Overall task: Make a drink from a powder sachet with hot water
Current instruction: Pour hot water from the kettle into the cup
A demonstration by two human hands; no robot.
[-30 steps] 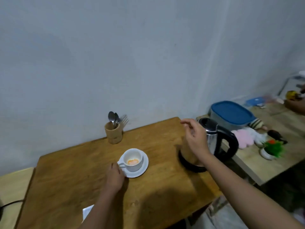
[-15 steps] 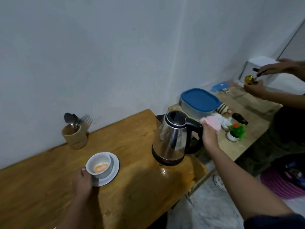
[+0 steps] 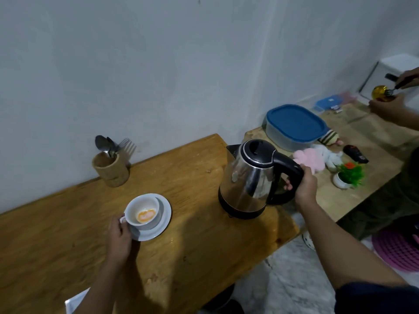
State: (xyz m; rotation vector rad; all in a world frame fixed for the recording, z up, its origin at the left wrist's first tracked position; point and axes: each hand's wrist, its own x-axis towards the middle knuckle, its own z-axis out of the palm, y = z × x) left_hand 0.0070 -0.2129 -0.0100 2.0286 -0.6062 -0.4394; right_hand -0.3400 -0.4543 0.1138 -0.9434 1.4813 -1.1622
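right hand grips kettle handle, left hand pinches cup handle on saucer. risk: fast pour splashes hot water, orange powder clumps.

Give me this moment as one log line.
right hand: gripping kettle handle | left hand: holding cup handle | cup: powder, no water
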